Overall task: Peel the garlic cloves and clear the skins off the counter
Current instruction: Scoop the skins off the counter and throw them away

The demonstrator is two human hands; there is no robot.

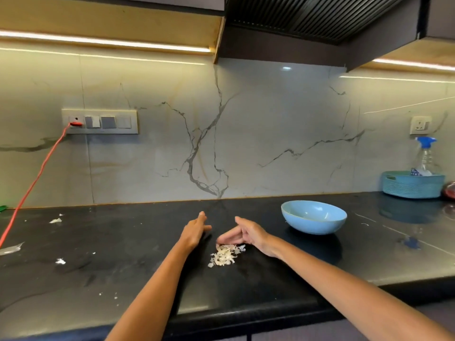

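Two bare forearms reach in from the bottom edge, ending in the left hand (194, 232) and the right hand (246, 233). No sleeves cover either arm as far as the frame shows. Wrists and fingers carry no watch, bracelet, ring or glove.

Showing no readable text, label, brand or number anywhere. Spray bottle (425, 153) by the wall carrying only a blurred blue patch, too small to read. Switch panel (99, 121) and wall socket (420, 125) bearing no legible marks.
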